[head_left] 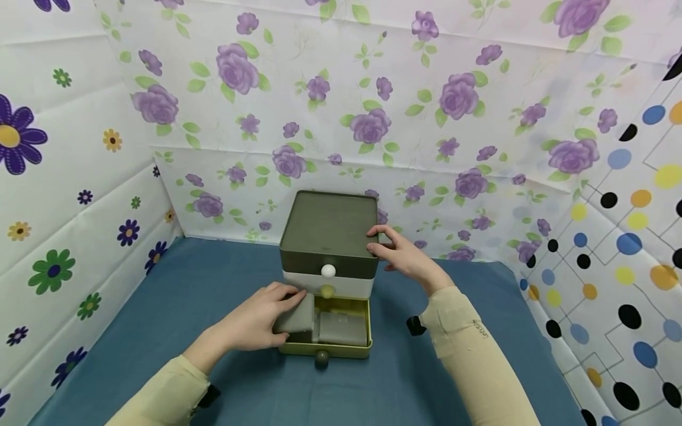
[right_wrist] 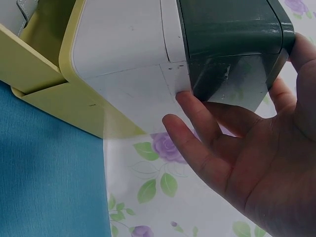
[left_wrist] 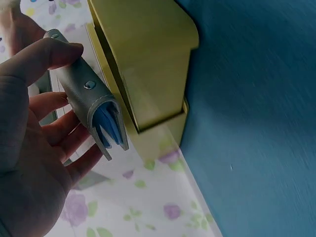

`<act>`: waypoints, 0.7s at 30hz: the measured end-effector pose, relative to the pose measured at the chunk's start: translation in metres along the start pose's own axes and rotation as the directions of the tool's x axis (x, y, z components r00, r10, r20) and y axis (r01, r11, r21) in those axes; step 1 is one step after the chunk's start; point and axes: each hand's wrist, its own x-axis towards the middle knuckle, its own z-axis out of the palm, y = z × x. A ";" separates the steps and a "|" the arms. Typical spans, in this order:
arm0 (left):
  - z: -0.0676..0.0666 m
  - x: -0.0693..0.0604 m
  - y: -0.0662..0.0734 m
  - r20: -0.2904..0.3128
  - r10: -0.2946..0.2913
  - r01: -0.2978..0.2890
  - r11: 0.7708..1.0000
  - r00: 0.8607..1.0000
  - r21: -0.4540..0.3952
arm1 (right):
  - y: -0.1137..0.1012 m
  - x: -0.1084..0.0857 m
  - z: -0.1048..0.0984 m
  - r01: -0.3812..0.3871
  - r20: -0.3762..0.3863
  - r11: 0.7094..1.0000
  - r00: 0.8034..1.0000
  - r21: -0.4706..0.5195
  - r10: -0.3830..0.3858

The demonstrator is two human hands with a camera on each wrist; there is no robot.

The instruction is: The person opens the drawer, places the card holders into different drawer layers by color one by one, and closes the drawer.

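Observation:
A grey snap-button card holder [left_wrist: 84, 81] with blue sleeves inside is pinched between the thumb and fingers of my left hand [head_left: 253, 319]. It is tilted over the left side of the pulled-out olive-yellow bottom drawer [head_left: 348, 353]. Inside that drawer, on the right, lies a flat grey item [head_left: 343, 329]. My right hand [head_left: 407, 260] touches the upper right corner of the stacked drawer box [head_left: 330, 225]. Its fingers lie loosely along the box's side, as the right wrist view shows.
The box has a dark green top tier with a white knob [head_left: 328, 271] and a white middle tier [head_left: 348, 286] with a yellow knob [head_left: 327, 291]. A dark knob [head_left: 322, 359] sits on the drawer front. Blue cloth [head_left: 229, 260] covers the table; patterned sheets hang around it.

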 end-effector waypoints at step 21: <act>0.021 0.023 0.017 0.045 0.033 -0.034 0.999 0.998 0.036 | 0.001 0.002 0.000 0.003 0.001 1.000 1.000 0.012 -0.003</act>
